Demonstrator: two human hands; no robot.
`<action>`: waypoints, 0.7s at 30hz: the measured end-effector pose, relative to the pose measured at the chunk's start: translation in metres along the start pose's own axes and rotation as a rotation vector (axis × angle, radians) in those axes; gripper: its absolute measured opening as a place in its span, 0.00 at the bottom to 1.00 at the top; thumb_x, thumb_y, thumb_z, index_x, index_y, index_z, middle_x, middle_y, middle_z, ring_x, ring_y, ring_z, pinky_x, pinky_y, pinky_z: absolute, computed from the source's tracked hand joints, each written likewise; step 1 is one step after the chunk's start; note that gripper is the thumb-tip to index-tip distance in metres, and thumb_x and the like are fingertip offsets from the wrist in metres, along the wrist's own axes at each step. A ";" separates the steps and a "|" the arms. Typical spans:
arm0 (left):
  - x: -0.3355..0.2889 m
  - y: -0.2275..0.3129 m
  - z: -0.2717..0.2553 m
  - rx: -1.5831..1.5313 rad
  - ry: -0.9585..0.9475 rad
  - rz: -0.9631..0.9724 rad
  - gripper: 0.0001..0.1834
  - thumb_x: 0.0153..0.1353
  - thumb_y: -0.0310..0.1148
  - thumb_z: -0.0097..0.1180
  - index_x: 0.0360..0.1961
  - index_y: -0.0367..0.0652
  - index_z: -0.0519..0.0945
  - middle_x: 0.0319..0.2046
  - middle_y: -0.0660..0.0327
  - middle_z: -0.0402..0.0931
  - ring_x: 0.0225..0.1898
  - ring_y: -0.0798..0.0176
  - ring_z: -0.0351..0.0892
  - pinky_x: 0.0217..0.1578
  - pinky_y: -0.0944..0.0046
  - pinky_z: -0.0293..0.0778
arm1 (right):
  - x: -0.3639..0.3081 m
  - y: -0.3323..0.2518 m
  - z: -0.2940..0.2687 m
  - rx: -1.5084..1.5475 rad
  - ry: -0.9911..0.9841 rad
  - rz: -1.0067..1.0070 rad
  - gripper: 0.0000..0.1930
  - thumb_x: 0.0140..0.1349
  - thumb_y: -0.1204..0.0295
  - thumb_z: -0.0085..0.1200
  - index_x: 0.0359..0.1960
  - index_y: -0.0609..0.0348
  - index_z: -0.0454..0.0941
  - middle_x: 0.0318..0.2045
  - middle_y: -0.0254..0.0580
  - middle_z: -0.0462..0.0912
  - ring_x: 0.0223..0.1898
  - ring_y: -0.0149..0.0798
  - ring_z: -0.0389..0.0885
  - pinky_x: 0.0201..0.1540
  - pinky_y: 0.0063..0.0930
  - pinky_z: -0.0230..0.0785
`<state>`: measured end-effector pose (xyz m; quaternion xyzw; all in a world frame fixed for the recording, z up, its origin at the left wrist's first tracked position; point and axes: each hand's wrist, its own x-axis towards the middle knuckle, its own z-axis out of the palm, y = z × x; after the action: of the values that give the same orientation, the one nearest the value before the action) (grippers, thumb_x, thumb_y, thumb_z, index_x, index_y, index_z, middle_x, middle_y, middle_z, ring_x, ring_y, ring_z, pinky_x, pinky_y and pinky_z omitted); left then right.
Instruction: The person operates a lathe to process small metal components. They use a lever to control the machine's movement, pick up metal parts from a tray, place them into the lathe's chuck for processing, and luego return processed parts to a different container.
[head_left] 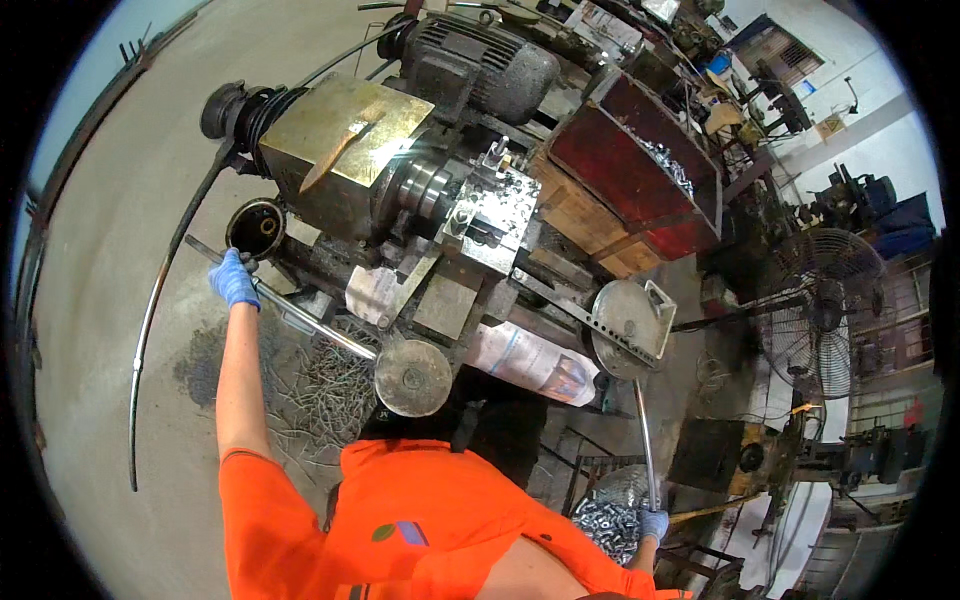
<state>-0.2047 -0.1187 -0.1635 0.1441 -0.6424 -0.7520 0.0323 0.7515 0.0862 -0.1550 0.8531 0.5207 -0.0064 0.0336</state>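
Note:
My left hand [234,278], in a blue glove, is closed round a long metal lever [318,327] that slants down to a round metal disc [412,378]. At the lower right, my right hand [654,525], gloved too, grips the lower end of a second metal lever [644,430], which runs up to a larger round plate [628,318]. Beyond the hands stands a small lathe-like machine with a brass-coloured top cover [290,130], a shiny spindle [425,190] and a metal tool block [500,215]. Chips are scattered over the block.
A dark red bin [625,150] with small metal parts sits on wood at the back right. Beside my right hand is a basket of metal pieces [608,525]. Shavings [335,385] lie on the floor at left. A large fan [825,310] stands at right; a motor [480,65] sits behind.

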 end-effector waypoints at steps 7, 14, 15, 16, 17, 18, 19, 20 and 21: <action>-0.002 0.003 0.003 0.017 0.007 0.004 0.09 0.54 0.28 0.52 0.32 0.30 0.75 0.20 0.53 0.77 0.14 0.64 0.75 0.15 0.69 0.73 | -0.028 -0.034 -0.029 -0.090 -0.069 0.054 0.22 0.41 0.57 0.60 0.34 0.63 0.79 0.35 0.61 0.78 0.43 0.56 0.76 0.43 0.41 0.69; 0.004 -0.002 -0.001 -0.027 -0.007 -0.012 0.08 0.55 0.26 0.50 0.35 0.32 0.72 0.18 0.52 0.76 0.12 0.63 0.73 0.12 0.66 0.70 | -0.044 -0.045 -0.040 0.003 0.017 -0.061 0.21 0.41 0.59 0.59 0.32 0.64 0.79 0.33 0.61 0.79 0.39 0.57 0.77 0.42 0.43 0.69; 0.005 -0.002 -0.001 -0.042 -0.011 -0.016 0.08 0.55 0.25 0.50 0.35 0.32 0.72 0.18 0.52 0.76 0.12 0.63 0.73 0.12 0.66 0.70 | -0.040 -0.040 -0.034 0.023 0.045 -0.106 0.22 0.41 0.59 0.59 0.32 0.65 0.79 0.33 0.62 0.79 0.38 0.57 0.77 0.42 0.43 0.69; 0.006 -0.003 -0.001 -0.057 -0.014 -0.020 0.08 0.55 0.25 0.50 0.35 0.32 0.72 0.18 0.52 0.76 0.12 0.63 0.73 0.11 0.66 0.69 | -0.037 -0.034 -0.029 0.042 0.073 -0.151 0.22 0.41 0.59 0.60 0.32 0.66 0.79 0.32 0.62 0.79 0.38 0.58 0.77 0.41 0.43 0.69; 0.004 -0.001 0.001 -0.073 -0.018 -0.022 0.08 0.55 0.25 0.50 0.35 0.31 0.71 0.18 0.51 0.76 0.12 0.63 0.72 0.11 0.66 0.69 | -0.039 -0.035 -0.030 0.049 0.091 -0.173 0.22 0.41 0.59 0.60 0.32 0.66 0.78 0.32 0.62 0.79 0.38 0.58 0.77 0.41 0.43 0.69; 0.002 0.000 0.002 -0.083 -0.016 -0.026 0.08 0.55 0.25 0.50 0.34 0.31 0.71 0.18 0.51 0.76 0.11 0.63 0.72 0.11 0.66 0.69 | -0.041 -0.036 -0.031 0.055 0.108 -0.195 0.22 0.40 0.59 0.60 0.32 0.67 0.78 0.31 0.62 0.78 0.38 0.58 0.77 0.41 0.43 0.69; 0.000 0.002 0.003 -0.092 -0.014 -0.029 0.08 0.55 0.25 0.50 0.34 0.31 0.71 0.18 0.51 0.75 0.11 0.63 0.72 0.11 0.67 0.69 | -0.045 -0.038 -0.031 0.048 0.114 -0.194 0.22 0.40 0.59 0.60 0.32 0.67 0.78 0.31 0.62 0.78 0.38 0.58 0.77 0.41 0.43 0.69; -0.002 0.004 0.004 -0.102 -0.011 -0.032 0.08 0.55 0.25 0.49 0.34 0.31 0.71 0.18 0.51 0.75 0.11 0.63 0.72 0.11 0.67 0.69 | -0.048 -0.041 -0.035 0.045 0.113 -0.189 0.22 0.40 0.59 0.60 0.31 0.67 0.78 0.31 0.62 0.79 0.37 0.58 0.77 0.41 0.43 0.69; -0.001 0.003 0.003 -0.100 -0.012 -0.029 0.08 0.55 0.25 0.49 0.34 0.31 0.71 0.18 0.51 0.75 0.11 0.63 0.72 0.11 0.67 0.69 | -0.051 -0.045 -0.038 0.042 0.113 -0.185 0.22 0.40 0.59 0.60 0.31 0.68 0.78 0.31 0.62 0.79 0.37 0.58 0.77 0.41 0.43 0.69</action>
<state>-0.2048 -0.1160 -0.1597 0.1470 -0.6019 -0.7846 0.0250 0.6872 0.0636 -0.1165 0.8010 0.5979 0.0278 -0.0143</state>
